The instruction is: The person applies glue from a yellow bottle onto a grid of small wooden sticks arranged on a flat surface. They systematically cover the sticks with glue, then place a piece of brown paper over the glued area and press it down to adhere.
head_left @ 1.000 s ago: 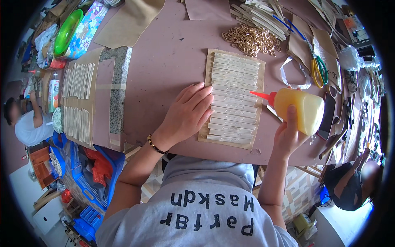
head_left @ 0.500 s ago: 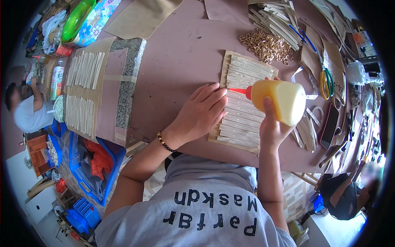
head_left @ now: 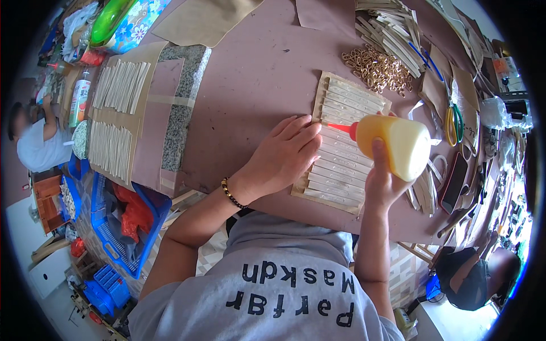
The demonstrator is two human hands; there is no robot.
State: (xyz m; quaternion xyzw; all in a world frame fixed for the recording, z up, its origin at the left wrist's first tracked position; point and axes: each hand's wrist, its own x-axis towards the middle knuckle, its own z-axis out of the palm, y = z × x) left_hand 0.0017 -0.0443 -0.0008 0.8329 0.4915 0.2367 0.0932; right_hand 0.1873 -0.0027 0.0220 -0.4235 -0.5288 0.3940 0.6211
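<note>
My right hand (head_left: 382,186) is wrapped round a squeeze bottle (head_left: 401,146) of pale yellow liquid, probably glue, tipped on its side. Its thin red nozzle (head_left: 341,128) points left, with the tip at the left ends of several flat beige strips (head_left: 338,165). These lie side by side in a column on a brown sheet (head_left: 320,94), with small clear marks along them. My left hand (head_left: 282,153) lies palm down, fingers stretched out, its fingertips at the sheet's left edge beside the nozzle tip. Nothing shows in its grasp.
Beyond the sheet lie a heap of gold-coloured metal links (head_left: 378,68) and loose strips (head_left: 392,34). Scissors (head_left: 453,122) and a phone (head_left: 455,183) are at right. A stone slab (head_left: 187,96) and more strips (head_left: 120,88) are at left, above a blue basket (head_left: 102,219). Two people sit nearby.
The table and its things have shifted slightly right in the picture, and my hands and the bottle with them. The nozzle tip stays at about the same place on the strips.
</note>
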